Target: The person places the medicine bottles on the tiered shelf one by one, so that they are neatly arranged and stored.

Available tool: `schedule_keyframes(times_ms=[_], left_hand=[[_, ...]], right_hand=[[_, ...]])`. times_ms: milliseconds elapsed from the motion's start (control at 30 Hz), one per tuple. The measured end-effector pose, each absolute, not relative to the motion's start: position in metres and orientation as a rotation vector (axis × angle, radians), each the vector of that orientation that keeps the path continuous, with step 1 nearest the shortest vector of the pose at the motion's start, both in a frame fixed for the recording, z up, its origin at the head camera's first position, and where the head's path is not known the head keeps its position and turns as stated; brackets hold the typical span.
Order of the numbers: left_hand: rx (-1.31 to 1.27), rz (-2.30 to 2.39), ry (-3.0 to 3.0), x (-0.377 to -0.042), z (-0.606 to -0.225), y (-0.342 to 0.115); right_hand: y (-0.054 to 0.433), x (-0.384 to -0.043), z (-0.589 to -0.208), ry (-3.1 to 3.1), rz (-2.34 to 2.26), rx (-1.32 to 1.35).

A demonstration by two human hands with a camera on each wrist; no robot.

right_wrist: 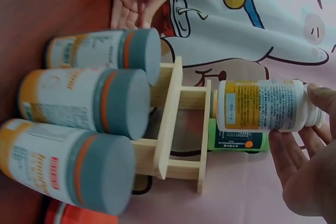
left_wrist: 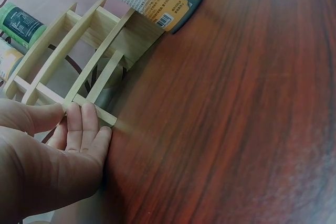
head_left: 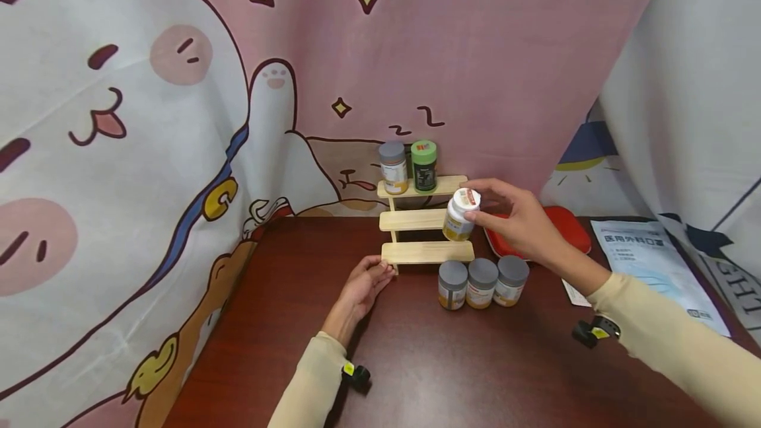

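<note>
My right hand grips a white-capped pill bottle with a yellow and white label, fingers and thumb near its cap. In the head view the bottle overlaps the right end of the middle step of a three-tier wooden rack. With thumb and fingertips, my left hand pinches the rack's lower left end, close to the tabletop. On the top step stand a grey-capped bottle and a dark bottle with a green cap. Three grey-capped bottles stand in a row on the table before the rack's right end.
A red case lies behind my right forearm. Further right is a pale blue and white packet with printed characters. A cartoon-printed cloth hangs behind the dark wooden table.
</note>
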State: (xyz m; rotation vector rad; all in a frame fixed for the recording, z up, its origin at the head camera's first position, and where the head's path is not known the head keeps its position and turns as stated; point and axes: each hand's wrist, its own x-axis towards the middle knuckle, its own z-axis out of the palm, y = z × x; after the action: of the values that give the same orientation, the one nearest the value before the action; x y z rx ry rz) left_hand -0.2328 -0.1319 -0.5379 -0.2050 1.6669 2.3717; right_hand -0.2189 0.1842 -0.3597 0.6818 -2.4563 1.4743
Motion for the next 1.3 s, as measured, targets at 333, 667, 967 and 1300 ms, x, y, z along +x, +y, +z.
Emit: schedule_keyframes(times_ms=[333, 667, 967, 1300], left_hand=[[-0.205, 2.364, 1.656, -0.235, -0.537, -0.133], [-0.221, 2.381, 1.644, -0.234, -0.536, -0.132], [-0.216, 2.39, 1.655, -0.234, -0.535, -0.132], [-0.229, 2.388, 1.657, -0.234, -0.537, -0.131]], right_hand=[[0.17, -0.243, -0.353, -2.296, 1.508, 0.505], [0.16, -0.275, -0.355, -2.231, 1.471, 0.478], [0.158, -0.3, -0.359, -2.205, 1.455, 0.433], [0.163, -0.314, -0.369, -2.244, 1.473, 0.353]])
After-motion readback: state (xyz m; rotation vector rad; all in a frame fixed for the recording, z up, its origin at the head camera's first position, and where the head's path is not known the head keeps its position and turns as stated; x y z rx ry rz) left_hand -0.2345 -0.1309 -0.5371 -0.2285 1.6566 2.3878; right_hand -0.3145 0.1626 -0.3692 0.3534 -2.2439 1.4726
